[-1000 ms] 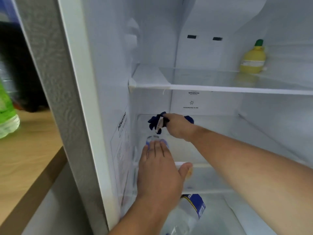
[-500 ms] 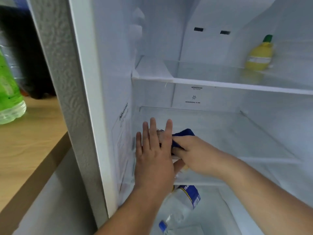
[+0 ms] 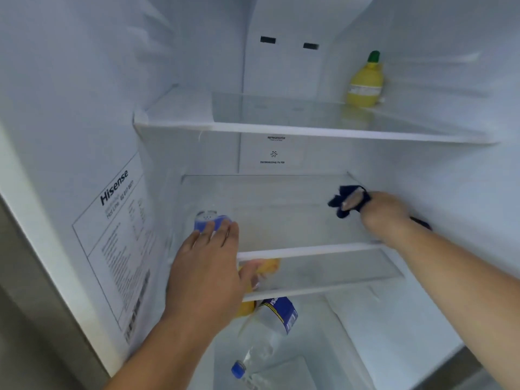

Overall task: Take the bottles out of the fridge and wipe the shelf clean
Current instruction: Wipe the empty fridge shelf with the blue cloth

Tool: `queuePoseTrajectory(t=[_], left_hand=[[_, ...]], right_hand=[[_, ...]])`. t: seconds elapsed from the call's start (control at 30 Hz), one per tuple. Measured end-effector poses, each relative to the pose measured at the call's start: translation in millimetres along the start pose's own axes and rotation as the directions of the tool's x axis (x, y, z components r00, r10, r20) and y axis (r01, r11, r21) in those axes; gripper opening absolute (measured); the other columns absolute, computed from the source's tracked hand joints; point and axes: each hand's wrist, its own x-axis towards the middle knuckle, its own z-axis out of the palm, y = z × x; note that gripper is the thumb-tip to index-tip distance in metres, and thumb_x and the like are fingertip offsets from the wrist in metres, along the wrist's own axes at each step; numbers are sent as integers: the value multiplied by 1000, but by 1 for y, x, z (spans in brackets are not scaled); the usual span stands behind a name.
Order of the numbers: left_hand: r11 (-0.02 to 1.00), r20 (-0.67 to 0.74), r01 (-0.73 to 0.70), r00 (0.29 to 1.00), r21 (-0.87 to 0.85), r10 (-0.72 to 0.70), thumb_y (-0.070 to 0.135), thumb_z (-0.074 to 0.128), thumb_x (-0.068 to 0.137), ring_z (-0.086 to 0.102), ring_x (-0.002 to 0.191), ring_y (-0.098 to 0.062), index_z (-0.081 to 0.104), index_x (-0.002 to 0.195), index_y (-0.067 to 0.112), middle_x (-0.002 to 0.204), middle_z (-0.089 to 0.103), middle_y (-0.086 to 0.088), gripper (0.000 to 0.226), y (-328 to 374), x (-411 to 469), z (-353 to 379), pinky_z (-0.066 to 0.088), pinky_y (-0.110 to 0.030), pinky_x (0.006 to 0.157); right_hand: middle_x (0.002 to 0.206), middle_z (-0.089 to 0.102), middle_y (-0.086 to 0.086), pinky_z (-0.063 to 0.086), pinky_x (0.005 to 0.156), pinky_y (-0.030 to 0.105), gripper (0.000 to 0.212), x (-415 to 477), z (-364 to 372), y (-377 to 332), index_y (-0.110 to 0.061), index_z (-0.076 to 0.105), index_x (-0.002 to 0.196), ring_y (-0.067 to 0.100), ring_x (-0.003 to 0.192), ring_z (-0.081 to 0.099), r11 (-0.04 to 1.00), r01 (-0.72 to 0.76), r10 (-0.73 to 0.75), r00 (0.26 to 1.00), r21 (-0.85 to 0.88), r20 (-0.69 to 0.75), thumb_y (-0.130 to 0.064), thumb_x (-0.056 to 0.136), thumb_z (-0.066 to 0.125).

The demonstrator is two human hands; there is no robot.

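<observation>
At centre right of the frame the right hand (image 3: 385,213) is closed around a dark blue cloth (image 3: 342,202), bunched and pressed against the far right end of the middle shelf (image 3: 304,250). At centre left the left hand (image 3: 208,274) lies flat, fingers together, over the shelf's front left corner, its fingertips touching a clear bottle (image 3: 209,220) with a blue band that stands at the shelf's left end. The thumb reaches under the shelf edge, near something orange that is too blurred to identify.

So the shelf is being wiped while one bottle remains on it. A lemon bottle (image 3: 364,80) stands on the upper shelf (image 3: 309,130) at top right, and a plastic bottle (image 3: 264,330) with a blue cap lies tilted in the compartment at bottom centre.

The main risk is the standing bottle. The left hand only rests against it and does not grip it, so a push from that hand, or a leftward sweep of the cloth, could tip it off the shelf onto the bottle below. Wiping around it would also leave that corner dirty. The cloth's loose corners could snag at the shelf's back edge.
</observation>
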Motion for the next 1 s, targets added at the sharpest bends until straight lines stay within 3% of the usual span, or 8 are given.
queuePoseTrajectory(t=[0.07, 0.13, 0.3, 0.4, 0.6, 0.7, 0.83, 1.0], left_hand=[[1000, 1, -4, 1000, -2, 4, 66, 18, 95, 15, 150, -17, 15, 157, 23, 163, 19, 4, 76, 0, 0, 0, 8, -34, 119], [1000, 17, 14, 1000, 13, -14, 64, 25, 95, 31, 144, -21, 31, 152, 18, 157, 36, -1, 73, 1, -1, 1, 19, -38, 118], [999, -13, 18, 1000, -26, -18, 68, 15, 87, 50, 122, -22, 47, 139, 13, 132, 57, -3, 83, -2, 1, 8, 36, -41, 109], [1000, -20, 15, 1000, 19, -15, 67, 12, 88, 45, 130, -23, 43, 142, 13, 141, 51, -4, 82, -5, 1, 11, 31, -43, 113], [999, 2, 22, 1000, 33, -22, 71, -5, 85, 16, 149, -20, 19, 156, 16, 162, 22, -1, 93, -3, 3, 6, 8, -38, 121], [997, 9, 71, 997, 9, -71, 70, -10, 84, 6, 151, -19, 11, 157, 18, 165, 13, 0, 92, 1, 9, 6, 3, -38, 122], [991, 113, 114, 986, 70, -121, 70, 1, 91, -2, 151, -25, 4, 157, 20, 166, 4, -4, 83, 9, 20, 7, 2, -44, 122], [996, 163, 49, 985, 69, -59, 79, -1, 81, -1, 151, -22, 6, 157, 22, 166, 5, -1, 96, 3, 30, 3, 4, -41, 122]], right_hand=[[111, 68, 13, 49, 87, 31, 30, 15, 23, -38, -5, 67, 114, 31, 103, 64, 996, 49, -45, 997, -76, 56, -23, 97, 50], [101, 67, 13, 46, 79, 29, 31, 2, 53, -93, -7, 68, 107, 29, 92, 62, 966, 256, -249, 958, -28, 139, -30, 95, 52], [109, 68, 14, 51, 93, 42, 28, -51, 117, -215, -9, 65, 109, 30, 101, 62, 746, 605, -662, 631, 279, 404, -13, 88, 47], [111, 69, 9, 52, 87, 39, 29, -29, 121, -228, -14, 65, 114, 24, 93, 61, 687, 685, -710, 563, 241, 424, -14, 94, 44], [124, 67, 5, 43, 103, 39, 32, 37, 106, -179, -23, 60, 126, 25, 114, 60, 735, 670, -665, 679, 109, 311, -35, 98, 48], [131, 63, 5, 38, 92, 23, 32, 61, 80, -136, -17, 59, 131, 24, 120, 55, 780, 626, -603, 752, 1, 266, -20, 102, 47], [131, 60, 16, 41, 93, 32, 37, 88, 24, -42, -7, 54, 133, 33, 118, 57, 859, 394, -339, 916, -328, 214, -4, 99, 42], [125, 62, 14, 43, 92, 31, 36, 46, 4, -2, -8, 52, 131, 29, 107, 58, 880, 253, -205, 966, -401, 159, -4, 96, 43]])
